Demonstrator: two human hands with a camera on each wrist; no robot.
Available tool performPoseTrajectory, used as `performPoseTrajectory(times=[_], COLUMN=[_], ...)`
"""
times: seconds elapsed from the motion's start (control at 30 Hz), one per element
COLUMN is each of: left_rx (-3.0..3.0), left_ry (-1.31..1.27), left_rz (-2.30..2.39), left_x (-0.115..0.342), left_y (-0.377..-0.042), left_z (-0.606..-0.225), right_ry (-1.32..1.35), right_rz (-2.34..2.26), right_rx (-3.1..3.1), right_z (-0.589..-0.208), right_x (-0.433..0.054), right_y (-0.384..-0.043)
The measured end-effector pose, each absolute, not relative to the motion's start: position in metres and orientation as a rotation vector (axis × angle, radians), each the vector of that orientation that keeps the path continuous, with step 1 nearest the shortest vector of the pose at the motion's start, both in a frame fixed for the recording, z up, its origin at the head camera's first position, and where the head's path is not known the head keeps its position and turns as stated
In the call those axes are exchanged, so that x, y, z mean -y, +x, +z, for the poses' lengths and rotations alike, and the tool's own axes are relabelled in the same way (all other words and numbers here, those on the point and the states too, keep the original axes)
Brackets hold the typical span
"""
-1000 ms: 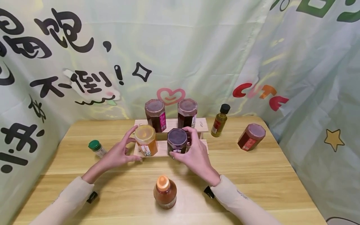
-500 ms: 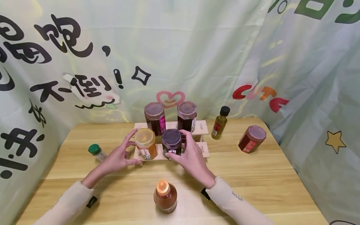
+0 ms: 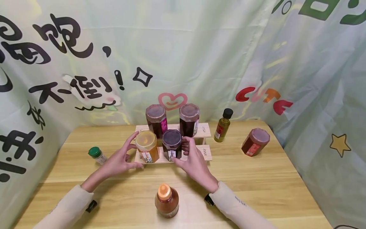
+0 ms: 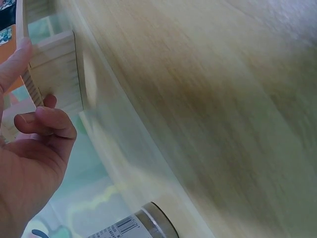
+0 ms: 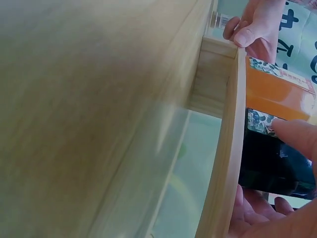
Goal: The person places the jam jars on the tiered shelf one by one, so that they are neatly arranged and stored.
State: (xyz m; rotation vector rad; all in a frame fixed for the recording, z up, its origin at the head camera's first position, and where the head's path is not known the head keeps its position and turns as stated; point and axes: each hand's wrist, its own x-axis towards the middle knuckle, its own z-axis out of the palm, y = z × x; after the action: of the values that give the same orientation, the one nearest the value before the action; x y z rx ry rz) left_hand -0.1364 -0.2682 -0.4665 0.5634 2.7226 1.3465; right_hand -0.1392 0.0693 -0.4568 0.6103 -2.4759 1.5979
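On the lower step of a two-tier wooden rack, a dark purple honey jar stands upright beside an amber honey jar. My right hand is around the dark jar's right side, its thumb on the front label, as the right wrist view shows. At the rack's left end is my left hand, thumb at the front corner and fingers bent against the end piece. Two dark red jars, the left one and the right one, stand on the upper step.
An orange-capped brown bottle stands in front of the rack. To the right are an oil bottle and a red jar. A green-capped shaker stands by my left forearm. A printed curtain hangs behind the table.
The dark jar has moved left along the lower step, close beside the amber jar. My right hand moved left with it, and its fingers now sit looser. My left hand has stayed at the rack's end.
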Motion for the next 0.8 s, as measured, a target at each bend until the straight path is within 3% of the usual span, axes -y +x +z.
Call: performPoseTrajectory(times=[0.8], left_rx=[-2.71], left_ry=[0.53], left_rz=[1.345], left_x=[0.2675], left_y=[-0.135], left_z=[-0.4644], right_ry=[0.667], right_rz=[1.611], right_rx=[2.516], right_z=[-0.4463], right_x=[-0.079], right_y=[-0.1367])
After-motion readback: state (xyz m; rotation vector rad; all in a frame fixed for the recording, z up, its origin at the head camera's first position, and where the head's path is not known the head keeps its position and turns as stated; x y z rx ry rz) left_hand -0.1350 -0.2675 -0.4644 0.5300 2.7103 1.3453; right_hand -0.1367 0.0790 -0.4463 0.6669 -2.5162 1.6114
